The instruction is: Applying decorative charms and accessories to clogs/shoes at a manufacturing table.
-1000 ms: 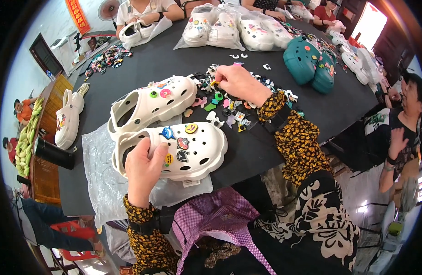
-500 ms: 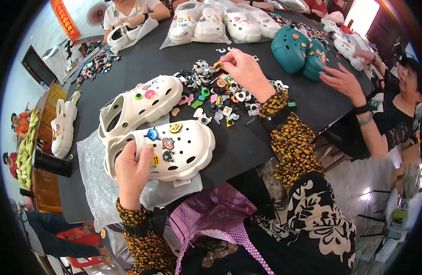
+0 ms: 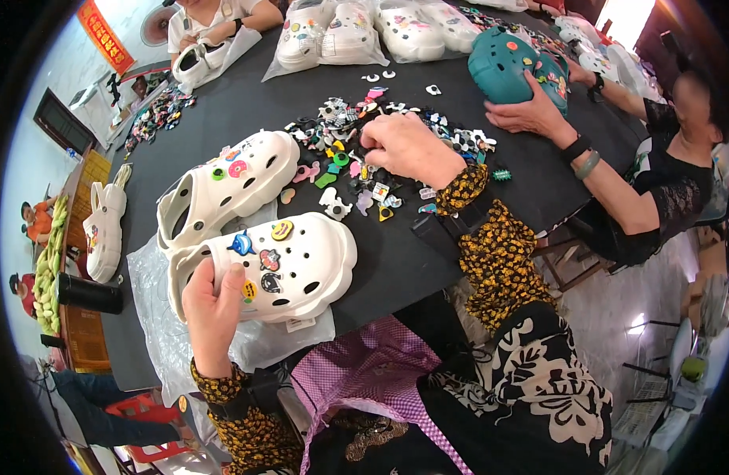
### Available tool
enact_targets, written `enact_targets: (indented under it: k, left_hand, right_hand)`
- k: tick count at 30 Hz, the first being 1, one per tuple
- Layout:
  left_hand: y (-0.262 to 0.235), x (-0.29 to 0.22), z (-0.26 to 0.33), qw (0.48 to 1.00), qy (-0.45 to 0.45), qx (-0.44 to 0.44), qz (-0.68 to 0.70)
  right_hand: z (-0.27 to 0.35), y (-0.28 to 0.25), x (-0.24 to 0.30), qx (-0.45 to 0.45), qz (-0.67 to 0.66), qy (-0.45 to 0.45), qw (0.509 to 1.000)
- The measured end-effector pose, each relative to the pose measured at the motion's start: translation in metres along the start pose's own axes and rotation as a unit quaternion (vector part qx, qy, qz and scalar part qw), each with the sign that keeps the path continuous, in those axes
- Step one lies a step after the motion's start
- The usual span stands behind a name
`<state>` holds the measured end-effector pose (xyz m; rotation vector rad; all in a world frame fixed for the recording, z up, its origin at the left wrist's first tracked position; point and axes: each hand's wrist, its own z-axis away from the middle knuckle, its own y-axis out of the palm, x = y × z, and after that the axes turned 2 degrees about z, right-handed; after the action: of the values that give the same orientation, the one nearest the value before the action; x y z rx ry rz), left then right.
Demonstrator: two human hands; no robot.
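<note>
My left hand [image 3: 212, 313] grips the near white clog [image 3: 317, 265] at its heel opening, thumb on the outer side and fingers inside. Several shoe charms are fixed on that clog, among them a blue dolphin [image 3: 241, 243] and a yellow round one [image 3: 282, 230]. Just behind lies a second white clog [image 3: 261, 178] with a green and a pink charm. Over a heap of loose shoe charms [image 3: 341, 119] my right hand [image 3: 412, 149] reaches down with curled fingers. Its fingertips are partly hidden among the charms, and whatever they pinch does not show.
Beneath the clogs spreads a clear plastic bag [image 3: 163, 336]. Another white clog [image 3: 105, 241] and a black cylinder [image 3: 89, 294] stand at the table's left edge. Bagged white clogs [image 3: 349, 39] sit at the back. A co-worker at right holds teal clogs [image 3: 495, 67]; another person sits far left.
My right hand has moved nearer and lower into the charm heap, where a yellow-orange charm was at its fingertips before. The co-worker's hand now grasps the teal clogs. My left hand keeps its grip.
</note>
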<state>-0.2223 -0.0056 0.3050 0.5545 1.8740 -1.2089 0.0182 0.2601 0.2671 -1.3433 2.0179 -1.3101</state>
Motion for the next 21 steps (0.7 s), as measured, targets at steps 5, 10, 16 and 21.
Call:
enact_targets:
  k: [5,10,16,21]
  left_hand:
    - [0.001,-0.006,0.002,1.000,-0.005,-0.002,0.014]
    - [0.001,-0.007,0.002,0.999,-0.018,0.006,0.033]
    - [0.001,-0.006,0.003,0.999,-0.014,0.001,0.030]
    - [0.002,-0.006,0.002,1.000,-0.009,0.000,0.013]
  right_hand:
    - [-0.004,-0.007,-0.006,-0.026,-0.097,0.126,0.987]
    - [-0.001,-0.012,-0.008,-0.049,-0.218,0.186,0.957]
    - [-0.001,-0.013,-0.007,-0.025,-0.213,0.211,0.954]
    - [0.000,-0.012,-0.008,-0.029,-0.202,0.211,0.956]
